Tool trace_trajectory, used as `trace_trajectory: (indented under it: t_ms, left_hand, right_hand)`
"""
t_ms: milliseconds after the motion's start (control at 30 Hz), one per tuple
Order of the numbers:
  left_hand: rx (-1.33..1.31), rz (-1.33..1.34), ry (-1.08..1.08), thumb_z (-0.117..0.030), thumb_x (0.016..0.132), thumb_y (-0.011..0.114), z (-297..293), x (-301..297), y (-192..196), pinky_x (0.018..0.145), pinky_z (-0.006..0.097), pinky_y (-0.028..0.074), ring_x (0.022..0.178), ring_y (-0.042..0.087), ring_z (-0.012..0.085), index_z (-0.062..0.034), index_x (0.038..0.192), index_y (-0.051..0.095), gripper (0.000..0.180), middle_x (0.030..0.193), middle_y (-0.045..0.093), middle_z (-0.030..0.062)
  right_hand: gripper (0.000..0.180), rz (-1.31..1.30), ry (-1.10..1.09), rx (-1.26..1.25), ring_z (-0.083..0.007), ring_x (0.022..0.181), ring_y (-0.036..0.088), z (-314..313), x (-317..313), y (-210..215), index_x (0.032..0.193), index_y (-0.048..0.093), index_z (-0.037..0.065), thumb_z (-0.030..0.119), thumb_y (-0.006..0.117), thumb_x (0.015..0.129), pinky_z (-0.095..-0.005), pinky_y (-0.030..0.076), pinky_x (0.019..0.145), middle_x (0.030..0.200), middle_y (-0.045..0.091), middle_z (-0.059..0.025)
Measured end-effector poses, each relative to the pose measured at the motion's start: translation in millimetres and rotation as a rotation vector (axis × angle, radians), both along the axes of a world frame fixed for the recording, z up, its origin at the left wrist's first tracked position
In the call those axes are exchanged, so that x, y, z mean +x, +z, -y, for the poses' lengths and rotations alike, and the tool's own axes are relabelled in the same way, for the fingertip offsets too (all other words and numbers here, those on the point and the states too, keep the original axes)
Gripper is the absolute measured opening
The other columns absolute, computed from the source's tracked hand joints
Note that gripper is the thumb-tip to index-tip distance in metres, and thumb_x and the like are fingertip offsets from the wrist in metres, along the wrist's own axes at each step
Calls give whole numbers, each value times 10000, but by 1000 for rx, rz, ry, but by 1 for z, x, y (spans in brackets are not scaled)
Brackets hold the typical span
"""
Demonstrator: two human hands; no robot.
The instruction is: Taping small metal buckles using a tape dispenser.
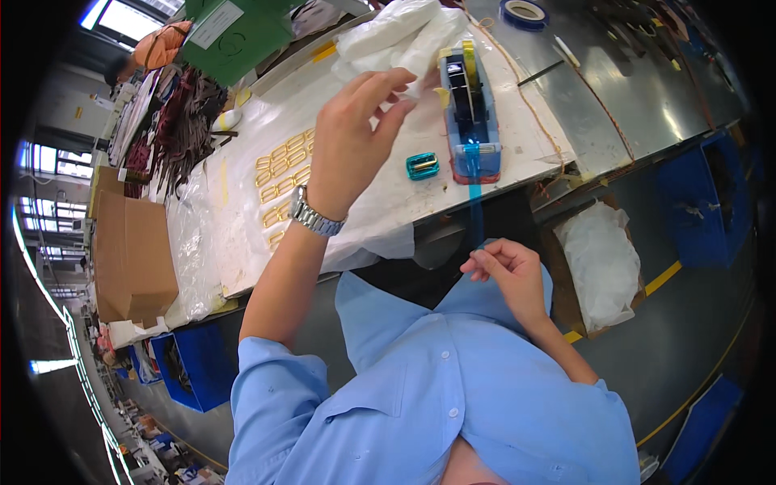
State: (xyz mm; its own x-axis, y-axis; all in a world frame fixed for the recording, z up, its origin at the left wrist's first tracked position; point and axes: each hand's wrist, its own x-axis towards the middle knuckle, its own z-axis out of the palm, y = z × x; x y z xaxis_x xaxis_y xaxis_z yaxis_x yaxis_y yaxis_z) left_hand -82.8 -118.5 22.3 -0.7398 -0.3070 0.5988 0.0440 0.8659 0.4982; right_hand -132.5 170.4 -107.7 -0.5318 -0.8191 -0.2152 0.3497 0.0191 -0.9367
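A strip of blue tape (475, 206) runs from the blue tape dispenser (483, 121) down over the table's front edge. Its lower end meets the pinched thumb and fingers of my right hand (517, 275). My left hand (360, 121), with a metal watch at the wrist, is raised over the table left of the dispenser. Its fingers are bent, with a gap between thumb and forefinger; whitish plastic shows behind them. Beside the dispenser lies a gold buckle wrapped in teal film (422, 166). Rows of gold rectangular buckles (283, 168) lie left of my left forearm.
White plastic bags (396, 36) and a green box (234, 36) stand at the back. Dark straps (182, 121) pile up at the left, above a cardboard box (133, 250). A lined carton (602, 263) sits below the table at right. A blue tape roll (525, 14) lies far right.
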Motion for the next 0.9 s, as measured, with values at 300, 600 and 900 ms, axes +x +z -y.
trace_trajectory:
  t_ms: [300,600,900]
  left_hand:
    - [-228,659,387,-127,972,752,30,205,-18,718,414,568,792,707,325,-45,961,734,84,889,737,101]
    - [-364,696,319,-105,937,760,17,218,-42,765,461,567,898,680,326,-69,973,692,85,917,691,111]
    - [773,451,292,-22,992,739,19,172,7,801,261,515,863,643,80,-2,996,726,24,999,748,15]
  right_hand:
    - [166,34,7,-33,-106,793,717,-4,2,5,1073,743,-47,102,672,1098,-254,579,771,948,812,-125]
    - [231,88,-1,-68,-144,893,757,-3,10,11,1253,731,-77,86,658,1107,-278,606,840,1061,820,-169]
    - [196,100,-6,-87,-137,933,744,-9,15,22,1225,710,-72,72,631,1118,-286,604,873,1121,812,-156]
